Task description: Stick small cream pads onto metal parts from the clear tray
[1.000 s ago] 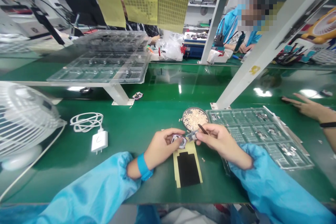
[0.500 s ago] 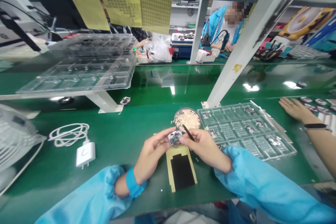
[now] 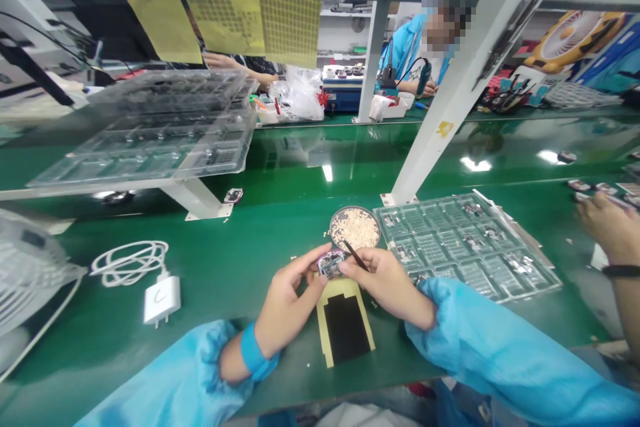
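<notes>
Between thumb and fingers, my left hand (image 3: 293,299) holds a small electronic part (image 3: 331,265) with a purple-edged rim. My right hand (image 3: 386,280) grips dark tweezers (image 3: 356,256), and its fingertips touch the right side of that part. Below the hands lies a yellow sheet (image 3: 324,327) with a black rectangle (image 3: 347,329) on it. Just beyond them stands a round dish (image 3: 355,227) of small beige pieces. A clear compartment tray (image 3: 435,247), with small parts in several cells, lies to the right of the dish.
A white charger (image 3: 163,299) with a coiled cable lies left, beside a white fan (image 3: 35,267). Stacked clear trays (image 3: 150,140) rest on a raised shelf. A slanted metal post (image 3: 435,120) rises behind the compartment tray. Another person's hand (image 3: 610,227) is at far right.
The small part has turned slightly in my left hand, showing more of its purple edge. The other person's hand at the right has moved right and nearer. The camera view has shifted a little.
</notes>
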